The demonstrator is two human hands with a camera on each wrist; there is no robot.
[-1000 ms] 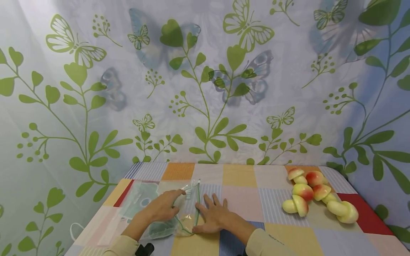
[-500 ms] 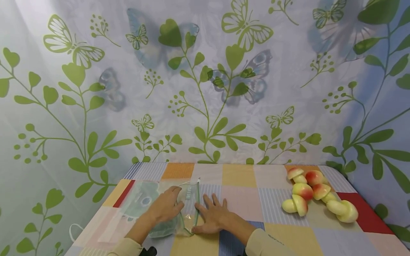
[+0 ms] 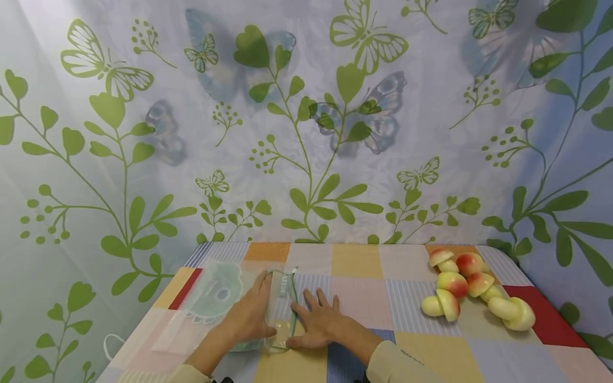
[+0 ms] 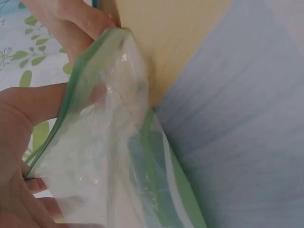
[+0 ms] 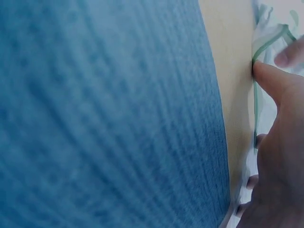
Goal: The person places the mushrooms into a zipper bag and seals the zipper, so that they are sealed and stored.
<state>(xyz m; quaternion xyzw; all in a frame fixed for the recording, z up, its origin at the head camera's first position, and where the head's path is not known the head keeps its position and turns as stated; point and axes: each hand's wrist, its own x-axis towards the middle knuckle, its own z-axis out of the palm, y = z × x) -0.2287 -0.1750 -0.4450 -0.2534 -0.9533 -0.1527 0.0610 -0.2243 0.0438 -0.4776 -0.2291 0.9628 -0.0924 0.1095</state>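
Observation:
A clear plastic zip bag [image 3: 217, 306] with a pale green print and green seal strips lies on the patchwork cloth, its mouth spread apart toward the right. My left hand [image 3: 249, 314] is at the mouth; in the left wrist view its extended thumb and fingers [image 4: 40, 102] show through the clear film, past the green rim. With fingers spread, my right hand [image 3: 320, 322] rests on the table, its thumb touching the near corner of the mouth. The right wrist view shows that thumb [image 5: 273, 78] against the green seal edge.
Several toy mushrooms [image 3: 449, 303], yellow with some red caps, lie grouped at the right of the table. A patchwork cloth [image 3: 359, 266] covers the tabletop. Behind hangs a curtain [image 3: 306, 133] printed with leaves and butterflies. A white loop [image 3: 112, 343] shows at the left edge.
My left hand has turned and moved slightly right and down, from pinching the bag's edge to fingers extended at its mouth. The mouth stands wider. My right hand has stayed put.

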